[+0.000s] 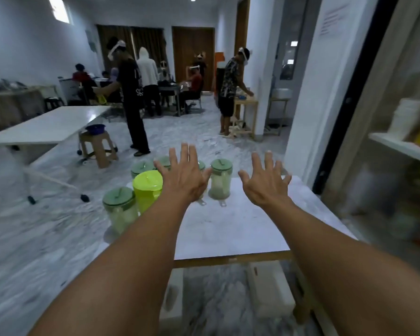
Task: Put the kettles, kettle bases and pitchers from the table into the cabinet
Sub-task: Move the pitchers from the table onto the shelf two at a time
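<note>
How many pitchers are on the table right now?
6 visible: near-left pitcher, lime pitcher, two back-left, one behind the left hand, rightmost. Others may be hidden.

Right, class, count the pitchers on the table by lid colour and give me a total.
Pitchers with dull green lids: 5 (one is partly hidden behind the left hand)
Pitcher with lime green lid: 1
Total: 6

Head view, facing forward-down, table (240, 229) near
</note>
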Demonstrator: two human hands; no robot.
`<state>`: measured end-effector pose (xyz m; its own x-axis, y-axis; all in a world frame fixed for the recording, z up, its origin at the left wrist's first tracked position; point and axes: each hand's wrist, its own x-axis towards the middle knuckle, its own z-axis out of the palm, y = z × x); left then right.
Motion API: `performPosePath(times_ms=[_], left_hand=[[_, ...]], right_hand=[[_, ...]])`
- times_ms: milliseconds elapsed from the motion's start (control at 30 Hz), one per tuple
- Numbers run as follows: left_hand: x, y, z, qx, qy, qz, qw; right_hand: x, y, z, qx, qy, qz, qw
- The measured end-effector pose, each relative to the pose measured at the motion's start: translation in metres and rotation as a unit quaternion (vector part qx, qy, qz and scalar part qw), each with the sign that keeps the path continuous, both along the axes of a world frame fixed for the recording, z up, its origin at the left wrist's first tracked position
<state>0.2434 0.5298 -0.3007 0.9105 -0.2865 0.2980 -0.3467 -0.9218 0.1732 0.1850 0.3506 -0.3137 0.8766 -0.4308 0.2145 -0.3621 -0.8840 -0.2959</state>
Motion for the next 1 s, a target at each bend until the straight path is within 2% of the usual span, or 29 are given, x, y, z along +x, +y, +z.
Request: performPosePath(times_ms=[133,267,367,467,667,833,1000], left_hand=[[0.032,0.04,-0.039,-0.018,0.042,0.083,0.995],[0.05,0.071,-0.083,-0.088,0.093,0.186,0.974],[0.057,0.103,-0.113,-0.152,0.118,0.278,0.941],[0.065,0.132,-0.136,-0.262,0.147,0.338,0.892],[0.098,0.159,-0.17,-0.407,0.17,0.365,0.82],[0.126,0.163,-0.19,-0.416,0.183,0.363,0.814],[0.132,0.159,-0.19,-0.446,0.208,0.32,0.809]], right_hand=[[0.051,0.034,-0.039,0.02,0.046,0.064,0.997],[0.09,0.072,-0.085,0.078,0.097,0.124,0.984],[0.112,0.112,-0.116,0.152,0.126,0.186,0.962],[0.128,0.157,-0.137,0.243,0.119,0.217,0.938],[0.162,0.203,-0.154,0.391,0.048,0.13,0.91],[0.182,0.207,-0.16,0.462,-0.009,0.089,0.883],[0.188,0.193,-0.163,0.454,-0.008,0.083,0.887]])
